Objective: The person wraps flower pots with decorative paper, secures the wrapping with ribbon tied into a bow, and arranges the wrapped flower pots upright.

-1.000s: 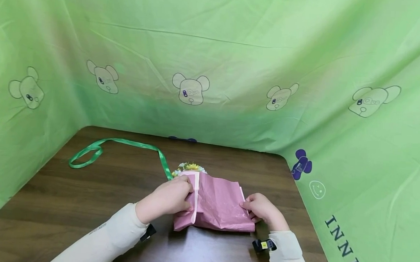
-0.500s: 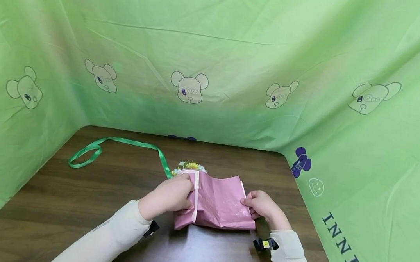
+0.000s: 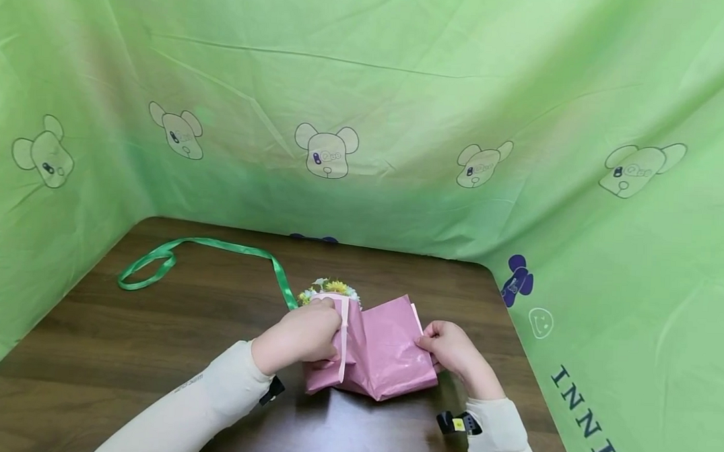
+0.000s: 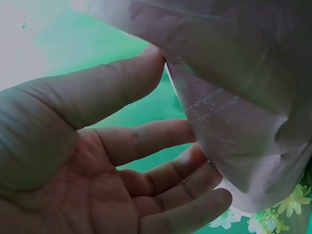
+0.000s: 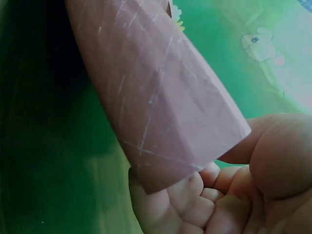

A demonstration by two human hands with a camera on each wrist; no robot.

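Note:
Pink wrapping paper (image 3: 396,345) with a pale strip along one edge is folded round a small bunch of flowers (image 3: 336,287). Only yellow and white-blue blossoms show above it. My left hand (image 3: 303,332) holds the wrapped left side; in the left wrist view its thumb and fingers meet the edge of the paper (image 4: 234,112). At the paper's right edge, my right hand (image 3: 456,355) pinches it between thumb and fingers. A loose flap of paper (image 5: 156,97) hides part of that hand in the right wrist view. The stems are out of sight.
A green ribbon (image 3: 233,247) runs from behind the left hand to a loop at the table's far left. The brown wooden table (image 3: 119,364) is bounded by a green printed cloth (image 3: 403,120) at the back and sides.
The right part of the paper has been lifted and now folds inward, with a crease near its middle. Both hands keep their hold; the left has shifted slightly right, the right slightly up.

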